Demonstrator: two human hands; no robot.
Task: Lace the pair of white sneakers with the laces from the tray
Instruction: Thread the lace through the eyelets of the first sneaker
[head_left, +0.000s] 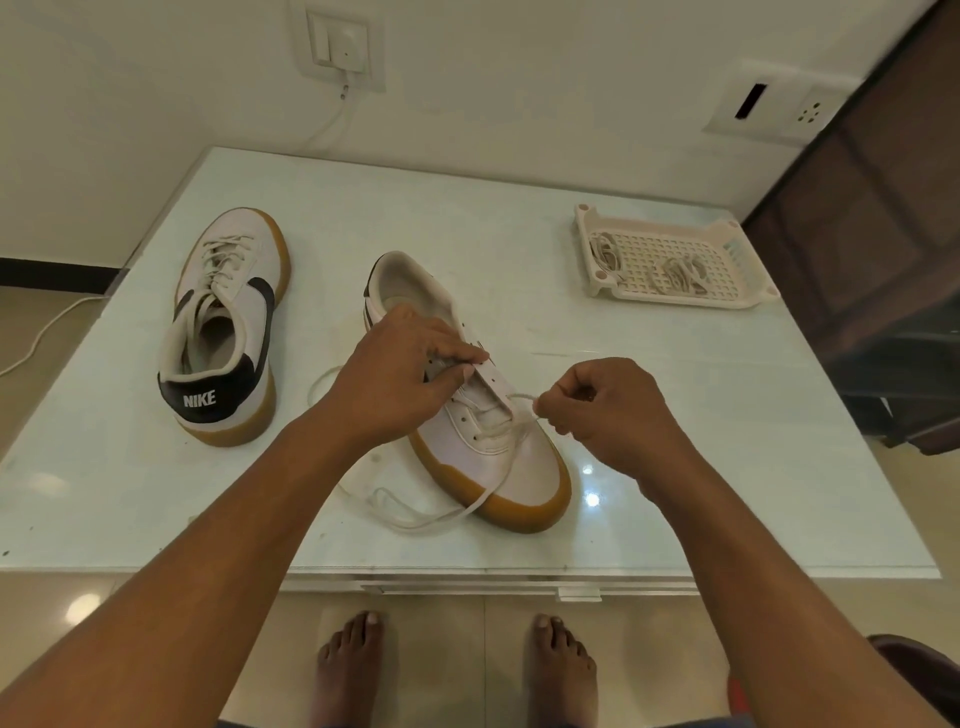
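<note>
The person shows bare forearms (208, 571), left hand (400, 379), right hand (608, 410), bare feet (348, 670) and a blue garment edge (649, 723).

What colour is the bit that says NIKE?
Black heel patch, white letters; head view shows it.

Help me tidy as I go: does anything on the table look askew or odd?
Nothing is damaged or spilled. The pair faces opposite ways: the laced sneaker shows its heel, the sneaker being laced its toe. Its lace trails loose over the toe onto the table.
</note>
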